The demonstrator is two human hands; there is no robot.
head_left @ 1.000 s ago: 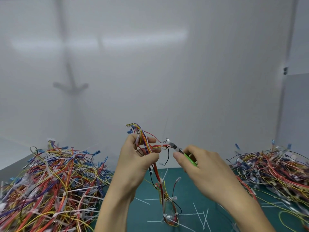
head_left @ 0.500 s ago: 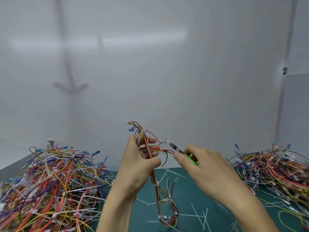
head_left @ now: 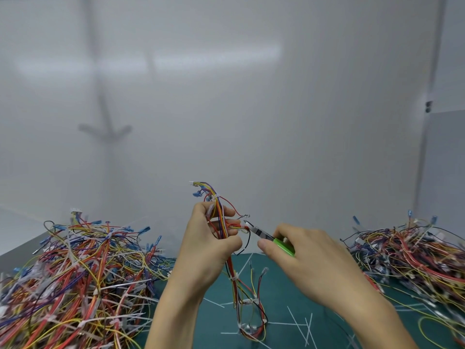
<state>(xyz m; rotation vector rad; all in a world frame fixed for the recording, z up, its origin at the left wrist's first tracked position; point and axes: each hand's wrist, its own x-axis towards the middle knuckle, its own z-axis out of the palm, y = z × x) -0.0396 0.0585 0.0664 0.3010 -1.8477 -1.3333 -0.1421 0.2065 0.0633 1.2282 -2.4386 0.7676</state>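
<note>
Fingers of the left hand (head_left: 208, 250) curl around one wire harness (head_left: 234, 288), held upright above the middle of the green mat (head_left: 284, 298). The right hand (head_left: 314, 263) grips one pair of green-handled cutters (head_left: 261, 234), whose tips touch the harness. Two heaps flank them: the left wire pile (head_left: 83, 275) at the mat's left edge and the right wire pile (head_left: 412, 250) at its right edge.

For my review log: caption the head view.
Left hand grips a wire harness; right hand holds green cutters to it.

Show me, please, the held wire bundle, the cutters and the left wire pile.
wire bundle (head_left: 213, 190): head view, on its upper end.
cutters (head_left: 283, 245): head view, on the green handle.
left wire pile (head_left: 83, 268): head view, on the middle of the heap.
</note>
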